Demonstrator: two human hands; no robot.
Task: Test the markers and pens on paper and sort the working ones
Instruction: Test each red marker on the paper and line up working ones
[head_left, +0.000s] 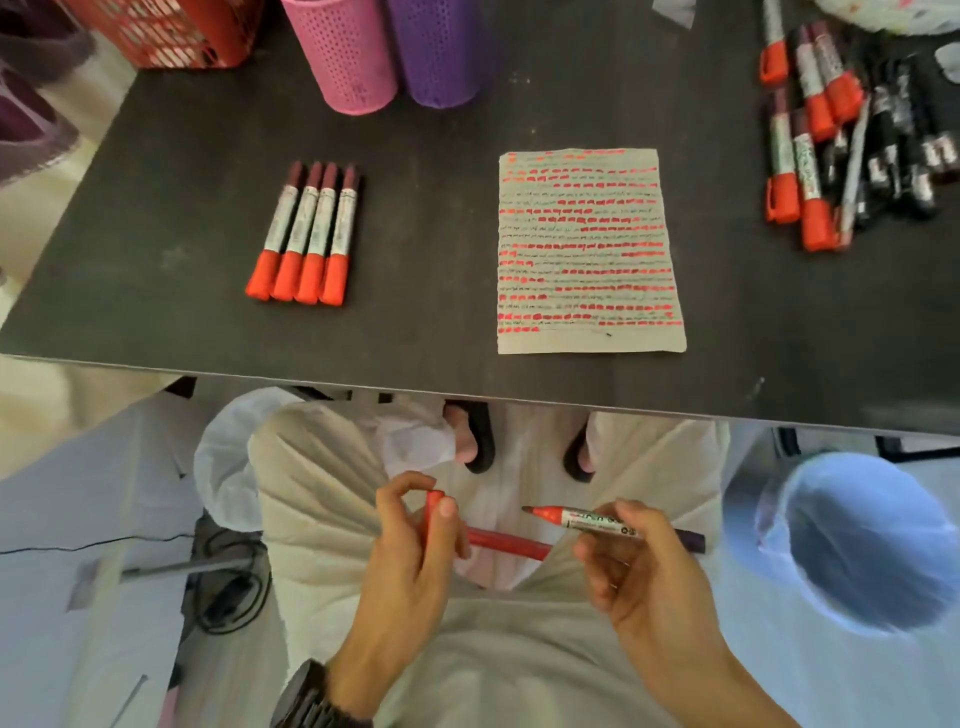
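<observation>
A makeshift home or office workspace is showing: perforated pink plastic holder (347, 54) standing at twelve o'clock on dark surface (156, 218), cables (228, 587) lying on floor.

Dark matte counter (156, 208) seen from above, its near edge running across mid-frame. Beyond its far left corner, a red perforated basket (171, 31) and pale floor (36, 395). Below the edge, black cables (228, 587) on the floor at left; a blue bin (857, 545) at right. Lighting even, diffuse.
</observation>
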